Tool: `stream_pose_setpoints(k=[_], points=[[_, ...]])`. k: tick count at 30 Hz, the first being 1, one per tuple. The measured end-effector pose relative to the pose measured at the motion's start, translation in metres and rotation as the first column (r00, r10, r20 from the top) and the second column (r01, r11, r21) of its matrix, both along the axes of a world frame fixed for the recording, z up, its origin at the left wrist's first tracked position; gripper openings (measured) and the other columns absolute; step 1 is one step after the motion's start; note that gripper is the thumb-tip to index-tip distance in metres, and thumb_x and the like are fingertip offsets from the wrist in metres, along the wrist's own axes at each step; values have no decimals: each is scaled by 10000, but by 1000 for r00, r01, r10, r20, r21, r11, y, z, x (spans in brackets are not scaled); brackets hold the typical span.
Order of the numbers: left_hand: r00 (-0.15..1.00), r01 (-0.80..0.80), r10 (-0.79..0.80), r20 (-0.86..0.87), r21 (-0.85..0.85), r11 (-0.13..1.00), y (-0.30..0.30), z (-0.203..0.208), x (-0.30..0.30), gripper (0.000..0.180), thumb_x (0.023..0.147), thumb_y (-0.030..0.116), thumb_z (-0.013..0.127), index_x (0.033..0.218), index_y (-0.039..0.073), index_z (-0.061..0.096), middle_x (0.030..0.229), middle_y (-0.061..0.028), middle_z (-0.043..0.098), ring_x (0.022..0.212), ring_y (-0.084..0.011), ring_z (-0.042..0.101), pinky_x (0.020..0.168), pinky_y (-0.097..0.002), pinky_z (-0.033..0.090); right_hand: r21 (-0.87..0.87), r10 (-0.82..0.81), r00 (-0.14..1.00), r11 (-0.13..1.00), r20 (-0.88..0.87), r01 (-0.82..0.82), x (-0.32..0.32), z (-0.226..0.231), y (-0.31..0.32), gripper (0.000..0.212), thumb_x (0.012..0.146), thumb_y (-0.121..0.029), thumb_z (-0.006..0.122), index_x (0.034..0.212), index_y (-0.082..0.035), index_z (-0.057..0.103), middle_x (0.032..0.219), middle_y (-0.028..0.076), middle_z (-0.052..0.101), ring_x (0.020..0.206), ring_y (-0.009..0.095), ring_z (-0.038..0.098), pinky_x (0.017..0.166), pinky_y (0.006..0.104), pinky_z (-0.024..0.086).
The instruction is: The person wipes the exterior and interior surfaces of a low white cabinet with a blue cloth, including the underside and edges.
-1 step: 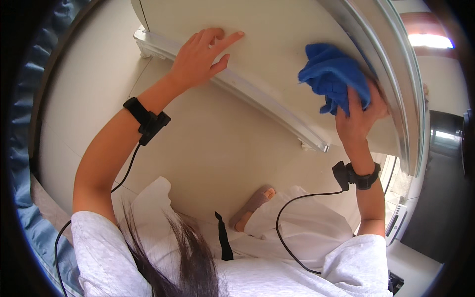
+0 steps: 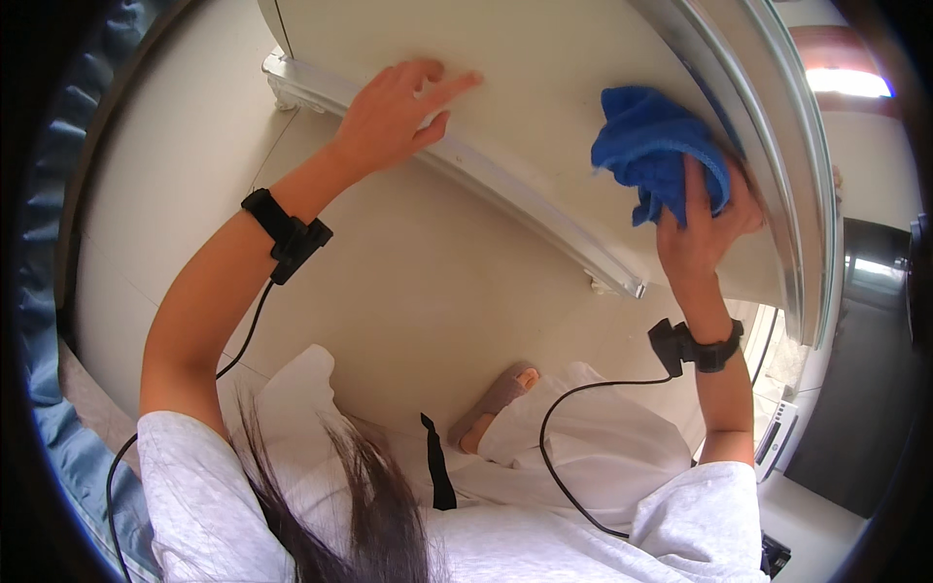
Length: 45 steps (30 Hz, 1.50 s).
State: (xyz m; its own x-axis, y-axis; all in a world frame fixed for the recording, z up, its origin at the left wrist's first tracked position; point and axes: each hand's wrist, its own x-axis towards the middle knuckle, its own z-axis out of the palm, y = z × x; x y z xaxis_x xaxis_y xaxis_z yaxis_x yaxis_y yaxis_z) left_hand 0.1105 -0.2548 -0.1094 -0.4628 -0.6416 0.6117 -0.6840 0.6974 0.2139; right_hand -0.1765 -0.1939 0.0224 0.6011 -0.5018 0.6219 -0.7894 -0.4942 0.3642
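Observation:
My right hand (image 2: 709, 228) grips a crumpled blue cloth (image 2: 656, 141) against a pale cream panel (image 2: 535, 136), close to a curved metal trim (image 2: 768, 126) at the panel's right side. Part of the fingers is hidden by the cloth's folds. Over the panel's left part, near its lower metal rail (image 2: 515, 201), my left hand (image 2: 394, 112) is open with fingers spread and holds nothing. Whether its fingertips touch the panel, I cannot tell. Black straps with small boxes and cables are on both my wrists.
Below the rail lies a pale tiled floor (image 2: 418, 282), with my foot in a slipper (image 2: 496, 403) on it. Blue fabric (image 2: 49, 389) hangs at the left edge. A dark glossy surface (image 2: 846, 418) and a white slotted device (image 2: 776, 437) are at the right.
The blue cloth has shifted slightly to the right and its folds have changed a little. My left hand's fingertips have moved down slightly. Both hands otherwise keep their places.

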Motion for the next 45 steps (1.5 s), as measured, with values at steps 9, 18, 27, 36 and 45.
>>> stream_pose_setpoints(k=[9, 18, 27, 36, 45], points=[[1000, -12, 15, -19, 168, 986, 2, -22, 2, 443, 716, 82, 555, 1139, 193, 485, 889, -44, 483, 773, -205, 495, 662, -316, 433, -94, 35, 986, 994, -164, -51, 71, -84, -43, 95, 710, -202, 555, 783, -192, 614, 1099, -6, 483, 968, 171, 432, 739, 330, 343], [991, 134, -134, -18, 15, 991, 9, 41, -30, 552, 690, 63, 566, 1206, 214, 444, 708, -28, 473, 624, -201, 453, 593, -311, 408, 82, -157, 978, 982, -138, 169, -27, -15, 20, 458, 566, -102, 696, 995, -155, 546, 1079, 136, 466, 979, 286, 394, 781, 404, 264], [995, 101, -97, 30, -189, 977, -1, 47, -48, 568, 657, 74, 589, 1187, 233, 462, 670, -23, 440, 580, -182, 452, 595, -282, 417, 56, -91, 995, 994, -45, 93, -30, -17, 21, 489, 538, -90, 692, 1000, -146, 541, 1141, 136, 440, 986, 284, 386, 778, 390, 237], [994, 103, -95, 51, -201, 974, -3, 48, -52, 558, 656, 76, 591, 1177, 238, 470, 674, -24, 442, 596, -181, 467, 617, -288, 424, 36, -64, 998, 997, -14, 65, -34, -19, 17, 487, 534, -89, 685, 999, -143, 547, 1131, 133, 448, 983, 285, 392, 781, 388, 239], [995, 97, -100, 3, -291, 952, -9, 39, -48, 522, 650, 67, 584, 1139, 228, 493, 635, -3, 434, 550, -169, 450, 566, -258, 409, -15, -70, 994, 997, 79, 71, -88, -32, 29, 294, 689, -124, 639, 976, -120, 575, 1107, 191, 388, 1035, 331, 319, 813, 410, 237]])
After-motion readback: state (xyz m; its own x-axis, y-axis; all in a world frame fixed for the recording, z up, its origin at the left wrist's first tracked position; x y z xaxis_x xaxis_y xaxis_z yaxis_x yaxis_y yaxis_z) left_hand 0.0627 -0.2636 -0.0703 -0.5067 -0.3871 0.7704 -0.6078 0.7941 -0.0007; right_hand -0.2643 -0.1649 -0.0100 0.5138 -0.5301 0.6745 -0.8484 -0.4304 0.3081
